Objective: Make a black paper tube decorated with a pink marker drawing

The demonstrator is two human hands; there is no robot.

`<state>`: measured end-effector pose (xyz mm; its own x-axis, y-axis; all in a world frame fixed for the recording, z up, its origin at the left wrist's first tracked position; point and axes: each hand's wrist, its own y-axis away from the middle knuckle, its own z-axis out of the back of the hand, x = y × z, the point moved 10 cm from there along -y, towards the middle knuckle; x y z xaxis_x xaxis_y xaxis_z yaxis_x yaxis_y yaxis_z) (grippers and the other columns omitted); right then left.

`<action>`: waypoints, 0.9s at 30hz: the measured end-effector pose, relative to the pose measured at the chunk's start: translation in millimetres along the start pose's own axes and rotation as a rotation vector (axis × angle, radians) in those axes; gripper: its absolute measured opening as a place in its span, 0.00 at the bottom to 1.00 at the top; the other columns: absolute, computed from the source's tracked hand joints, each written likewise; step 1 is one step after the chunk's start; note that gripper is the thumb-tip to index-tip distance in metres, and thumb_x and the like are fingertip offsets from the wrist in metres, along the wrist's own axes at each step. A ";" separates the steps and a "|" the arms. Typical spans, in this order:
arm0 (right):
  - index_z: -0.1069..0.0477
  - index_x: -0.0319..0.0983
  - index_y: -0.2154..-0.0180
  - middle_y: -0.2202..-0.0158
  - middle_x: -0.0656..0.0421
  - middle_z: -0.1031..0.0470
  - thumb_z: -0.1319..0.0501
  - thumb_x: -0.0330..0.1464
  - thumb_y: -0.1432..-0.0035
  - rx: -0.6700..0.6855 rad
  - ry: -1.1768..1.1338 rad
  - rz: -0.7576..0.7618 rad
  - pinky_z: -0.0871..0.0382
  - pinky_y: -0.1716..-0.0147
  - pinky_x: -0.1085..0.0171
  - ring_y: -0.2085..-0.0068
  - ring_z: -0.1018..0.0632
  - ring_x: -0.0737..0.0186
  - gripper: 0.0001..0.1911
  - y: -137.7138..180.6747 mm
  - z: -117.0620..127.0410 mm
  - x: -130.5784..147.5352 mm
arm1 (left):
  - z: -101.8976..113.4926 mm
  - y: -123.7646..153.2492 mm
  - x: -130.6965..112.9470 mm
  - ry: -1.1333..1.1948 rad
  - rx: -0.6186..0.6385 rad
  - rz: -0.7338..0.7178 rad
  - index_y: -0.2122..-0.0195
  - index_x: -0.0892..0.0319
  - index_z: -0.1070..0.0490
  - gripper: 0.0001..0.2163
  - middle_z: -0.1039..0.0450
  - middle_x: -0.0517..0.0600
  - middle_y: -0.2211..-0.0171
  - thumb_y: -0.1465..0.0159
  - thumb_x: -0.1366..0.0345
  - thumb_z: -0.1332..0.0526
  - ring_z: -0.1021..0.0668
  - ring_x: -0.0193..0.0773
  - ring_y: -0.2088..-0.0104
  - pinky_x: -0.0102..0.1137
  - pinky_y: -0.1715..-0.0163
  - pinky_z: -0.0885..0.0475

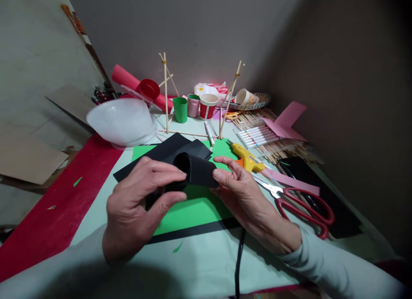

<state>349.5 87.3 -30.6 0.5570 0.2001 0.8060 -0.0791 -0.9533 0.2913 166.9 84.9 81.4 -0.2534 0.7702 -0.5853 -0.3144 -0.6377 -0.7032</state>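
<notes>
Two bare hands meet at a curled piece of black paper (pixel 202 171), which we take as the centre of our clock; it is held over a green sheet (pixel 199 209), its open end facing 9 o'clock. Our right hand (pixel 244 196), at 4 o'clock, pinches the far end, thumb on the near side. Our left hand (pixel 138 204), at 8 o'clock, has a fingertip against the open rim; the thumb sits lower, and we cannot tell whether it grips the paper too. Just beside the curl, toward 10 o'clock, we see overlapping black sheets (pixel 152 156). The yellow glue gun (pixel 247 157) lies between 2 and 3 o'clock, the red-handled scissors (pixel 279 191) between 3 and 4, near our right wrist. Farther off we have the white markers (pixel 259 136) in their case at 2, one stick frame (pixel 165 93) at 11 and another (pixel 229 99) at 1, with the green cup (pixel 180 110) and a red-and-white cup (pixel 207 107) standing between them, and a translucent bowl (pixel 119 121) at 10.
</notes>
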 end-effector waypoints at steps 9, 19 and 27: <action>0.30 0.43 0.55 0.70 0.68 0.25 0.19 0.34 0.59 0.048 0.006 -0.007 0.33 0.70 0.73 0.71 0.27 0.73 0.31 0.7 -6.6 -11.3 | -7.5 0.8 8.7 -0.008 -0.027 0.130 0.71 0.53 0.25 0.07 0.25 0.45 0.73 0.38 0.69 0.30 0.26 0.39 0.71 0.37 0.64 0.32; 0.29 0.42 0.57 0.68 0.58 0.21 0.34 0.43 0.35 0.310 1.005 0.360 0.34 0.68 0.62 0.68 0.23 0.60 0.13 12.4 -28.7 33.5 | -16.5 -26.1 41.6 -0.019 0.328 0.260 0.76 0.55 0.25 0.10 0.27 0.47 0.75 0.39 0.60 0.35 0.28 0.40 0.71 0.33 0.68 0.36; 0.24 0.45 0.49 0.56 0.56 0.19 0.34 0.39 0.33 0.527 1.260 0.787 0.30 0.60 0.60 0.62 0.23 0.58 0.12 49.9 -62.6 59.5 | -63.3 -31.1 1.1 -0.030 0.683 0.097 0.78 0.52 0.24 0.07 0.29 0.49 0.77 0.43 0.66 0.36 0.30 0.44 0.70 0.37 0.64 0.37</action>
<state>327.0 65.7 64.2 -0.5235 -0.5680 0.6351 0.4290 -0.8197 -0.3795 234.3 105.2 77.0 -0.3312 0.7163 -0.6142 -0.7926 -0.5644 -0.2308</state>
